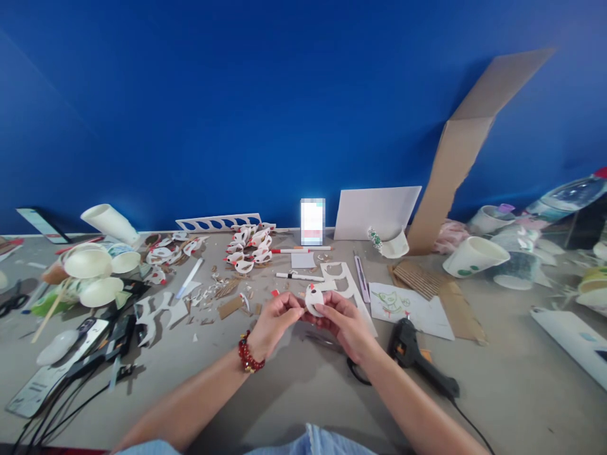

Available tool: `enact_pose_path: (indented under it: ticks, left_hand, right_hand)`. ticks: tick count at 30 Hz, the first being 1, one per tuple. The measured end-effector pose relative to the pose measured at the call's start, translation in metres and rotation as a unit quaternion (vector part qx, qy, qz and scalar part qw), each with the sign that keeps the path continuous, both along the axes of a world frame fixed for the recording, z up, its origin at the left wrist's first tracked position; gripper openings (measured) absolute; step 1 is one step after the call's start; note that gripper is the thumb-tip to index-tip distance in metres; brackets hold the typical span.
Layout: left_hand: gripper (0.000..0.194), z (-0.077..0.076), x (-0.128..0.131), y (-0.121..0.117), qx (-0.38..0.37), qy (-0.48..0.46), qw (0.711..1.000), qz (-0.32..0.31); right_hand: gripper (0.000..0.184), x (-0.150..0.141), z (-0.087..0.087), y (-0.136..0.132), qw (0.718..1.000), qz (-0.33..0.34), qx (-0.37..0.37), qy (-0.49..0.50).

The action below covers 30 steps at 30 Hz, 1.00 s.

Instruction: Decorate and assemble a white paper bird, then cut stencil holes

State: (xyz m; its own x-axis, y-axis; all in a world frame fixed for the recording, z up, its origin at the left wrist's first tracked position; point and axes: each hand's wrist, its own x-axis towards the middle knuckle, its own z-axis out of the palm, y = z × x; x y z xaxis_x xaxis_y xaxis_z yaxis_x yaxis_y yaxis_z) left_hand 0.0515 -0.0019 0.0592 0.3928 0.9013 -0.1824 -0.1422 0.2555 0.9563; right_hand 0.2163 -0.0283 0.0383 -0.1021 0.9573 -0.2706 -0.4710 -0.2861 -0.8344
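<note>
In the lower middle of the frame, the right hand (348,323) is clamped on a small white cutout (313,299) with a red mark at its top, gripping it between thumb and fingers. The left hand (277,323), with a red beaded bracelet (248,352) at its wrist, has its thumb and fingertips drawn together at the cutout's left edge — whether they grip it too, I cannot tell. The hands are close together, the cutout upright between them. Just above them lies a white marker (300,277); right of it are a white sheet with cut-out gaps (353,291), a slim cutter (361,278) and a paper with a green bird drawing (427,313). Below that paper, a black glue gun (420,360) rests near the right forearm. Left of centre, a pile of white and red cutouts (249,245) sits above scattered scraps (208,292). A lit screen (313,221) stands upright at mid-frame, against the blue wall (284,114) — and a bent cardboard strip (455,151) leans there toward the upper right.
</note>
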Motion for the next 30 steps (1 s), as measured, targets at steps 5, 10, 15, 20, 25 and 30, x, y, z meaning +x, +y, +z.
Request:
enact_pose_path:
  ticks: [5,10,15,20,25,30]
  left_hand:
    - [0.024,-0.001,0.0004,0.001,-0.003,-0.002,1.0,-0.007]
    - [0.021,-0.0059,-0.0001,0.0021,-0.005,-0.006,1.0,-0.013]
    - [0.021,-0.0061,-0.0001,0.0019,-0.011,-0.009,1.0,-0.011]
    - [0.022,-0.0058,0.0001,0.0017,-0.022,-0.025,0.999,-0.023]
    - [0.021,-0.008,-0.0001,0.0026,-0.02,-0.036,0.999,-0.026]
    - [0.019,-0.0093,-0.0002,0.003,-0.015,-0.036,0.999,-0.028]
  right_hand:
    - [0.034,0.0022,-0.004,0.0003,1.0,0.002,0.013,-0.02]
    - [0.031,0.0032,-0.0061,0.0009,0.999,0.0,0.026,-0.041]
    - [0.029,0.0034,-0.0063,0.0008,0.997,-0.01,0.038,-0.069]
    - [0.026,0.0051,-0.0076,0.0005,0.995,-0.006,0.051,-0.091]
    - [0.027,0.0064,-0.0066,0.0008,0.994,0.0,0.06,-0.095]
    - [0.029,0.0064,-0.0035,0.0007,0.994,0.001,0.051,-0.093]
